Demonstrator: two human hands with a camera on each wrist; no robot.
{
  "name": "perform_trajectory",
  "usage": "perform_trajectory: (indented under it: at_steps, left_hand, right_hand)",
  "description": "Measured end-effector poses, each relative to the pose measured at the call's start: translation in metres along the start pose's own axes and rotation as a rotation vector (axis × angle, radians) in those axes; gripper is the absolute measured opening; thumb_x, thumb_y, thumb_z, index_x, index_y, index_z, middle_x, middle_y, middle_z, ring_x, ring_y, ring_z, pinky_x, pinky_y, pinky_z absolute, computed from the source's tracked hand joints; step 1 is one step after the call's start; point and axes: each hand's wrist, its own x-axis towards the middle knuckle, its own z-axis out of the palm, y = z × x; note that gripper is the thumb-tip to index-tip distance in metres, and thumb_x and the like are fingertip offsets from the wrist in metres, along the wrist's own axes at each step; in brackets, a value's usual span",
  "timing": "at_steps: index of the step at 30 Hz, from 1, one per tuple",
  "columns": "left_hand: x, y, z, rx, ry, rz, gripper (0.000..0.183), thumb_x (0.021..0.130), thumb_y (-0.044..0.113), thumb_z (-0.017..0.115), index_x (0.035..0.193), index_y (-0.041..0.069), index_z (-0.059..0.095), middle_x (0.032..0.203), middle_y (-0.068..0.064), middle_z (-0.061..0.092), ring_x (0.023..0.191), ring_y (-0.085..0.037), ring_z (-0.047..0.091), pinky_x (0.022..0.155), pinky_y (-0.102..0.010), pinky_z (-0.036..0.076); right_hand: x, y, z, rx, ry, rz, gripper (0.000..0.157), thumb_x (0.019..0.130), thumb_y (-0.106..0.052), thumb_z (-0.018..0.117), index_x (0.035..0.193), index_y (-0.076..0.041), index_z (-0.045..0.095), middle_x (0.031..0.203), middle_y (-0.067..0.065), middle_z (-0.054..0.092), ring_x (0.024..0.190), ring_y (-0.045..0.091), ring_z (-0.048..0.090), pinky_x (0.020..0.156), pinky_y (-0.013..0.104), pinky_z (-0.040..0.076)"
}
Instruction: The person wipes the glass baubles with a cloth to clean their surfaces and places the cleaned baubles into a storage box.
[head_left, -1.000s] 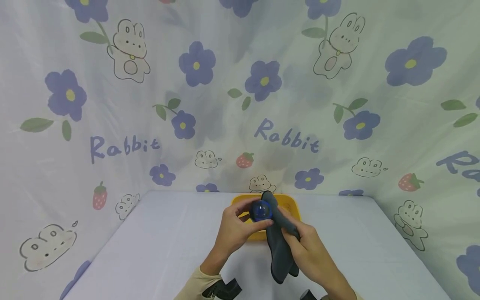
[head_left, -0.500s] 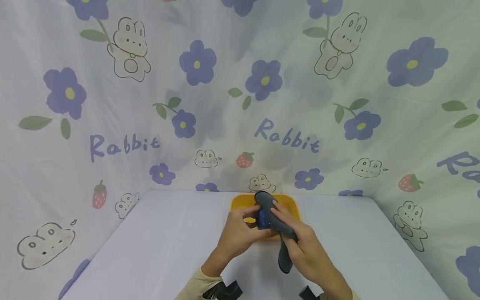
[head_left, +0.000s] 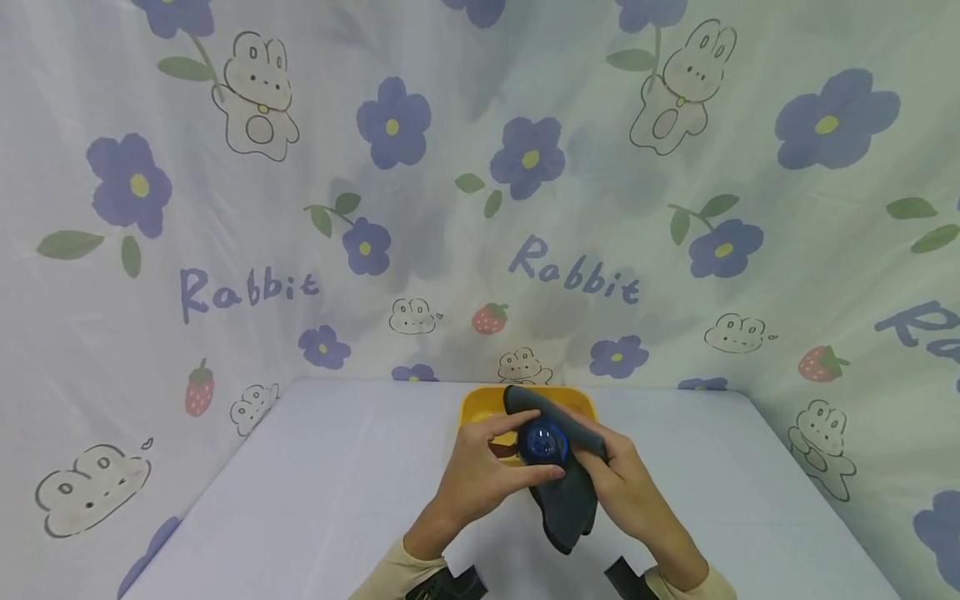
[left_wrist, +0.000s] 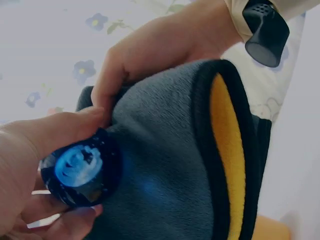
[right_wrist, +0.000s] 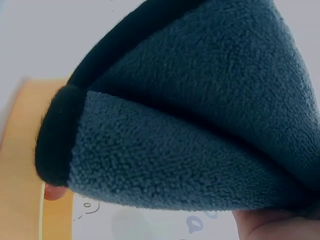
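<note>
My left hand (head_left: 476,475) holds a clear blue glass ball (head_left: 542,442) between thumb and fingers, above the table in the middle of the head view. Light shines on the ball's rounded surface in the left wrist view. With my right hand (head_left: 630,483) I grip a folded grey towel (head_left: 564,504), fuzzy and edged in black. Its yellow reverse side (left_wrist: 229,155) shows between the folds. The towel lies right against the ball's far and right sides, and one end hangs below my hands. In the right wrist view the towel hides the ball.
A yellow plastic tray (head_left: 474,402) sits behind my hands, partly covered by them; something dark reddish (head_left: 501,451) shows inside it. The white tabletop (head_left: 337,483) reaches back to a curtain (head_left: 435,217) printed with rabbits and flowers.
The towel first swung over the front of the ball and covered most of it, then drew back to its far side. The ball has shifted slightly right and down, still held in my left hand.
</note>
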Motion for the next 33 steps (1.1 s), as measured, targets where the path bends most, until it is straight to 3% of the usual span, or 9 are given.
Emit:
perform_trajectory:
  at_steps: [7,19,23,28,33]
  left_hand:
    - [0.002,-0.003,0.001,-0.038,0.072,0.040,0.057,0.075,0.019,0.094,0.129,0.013,0.073,0.124,-0.010,0.075,0.105,-0.025,0.076,0.078,-0.027,0.065]
    - [0.005,-0.004,0.000,-0.091,0.190,-0.048,0.060,0.075,0.021,0.093,0.131,0.016,0.071,0.121,-0.006,0.075,0.105,-0.018,0.070,0.078,-0.023,0.064]
    - [0.007,-0.004,-0.002,-0.093,0.192,-0.063,0.065,0.076,0.021,0.093,0.135,0.014,0.068,0.116,-0.005,0.075,0.105,-0.017,0.069,0.079,-0.025,0.064]
    - [0.007,-0.007,-0.003,-0.074,0.151,-0.088,0.062,0.075,0.024,0.094,0.132,0.018,0.070,0.121,0.000,0.074,0.109,-0.018,0.069,0.092,-0.035,0.063]
    - [0.007,-0.009,-0.001,-0.024,0.121,-0.109,0.057,0.074,0.028,0.095,0.127,0.019,0.074,0.121,0.002,0.075,0.107,-0.017,0.070,0.097,-0.040,0.062]
  right_hand:
    - [0.000,-0.002,0.002,-0.002,0.024,0.019,0.047,0.110,-0.008,0.042,0.157,-0.009,0.043,0.155,0.021,0.051,0.128,0.005,0.062,0.097,0.022,0.058]
    - [-0.002,-0.012,0.010,-0.129,0.069,0.068,0.047,0.110,-0.016,0.047,0.157,-0.015,0.044,0.152,0.013,0.057,0.131,0.026,0.062,0.098,0.030,0.058]
    - [-0.005,-0.019,0.012,-0.170,0.082,0.088,0.047,0.110,-0.016,0.046,0.157,-0.014,0.043,0.153,0.012,0.056,0.134,0.029,0.060,0.102,0.036,0.058]
    - [-0.008,-0.027,0.015,-0.230,0.126,0.087,0.048,0.107,-0.008,0.049,0.155,-0.012,0.046,0.150,0.015,0.058,0.129,0.028,0.063,0.099,0.041,0.059]
    - [-0.009,-0.028,0.019,-0.258,0.144,0.016,0.054,0.103,0.002,0.050,0.155,-0.013,0.048,0.153,0.015,0.055,0.130,0.030,0.062,0.099,0.040,0.059]
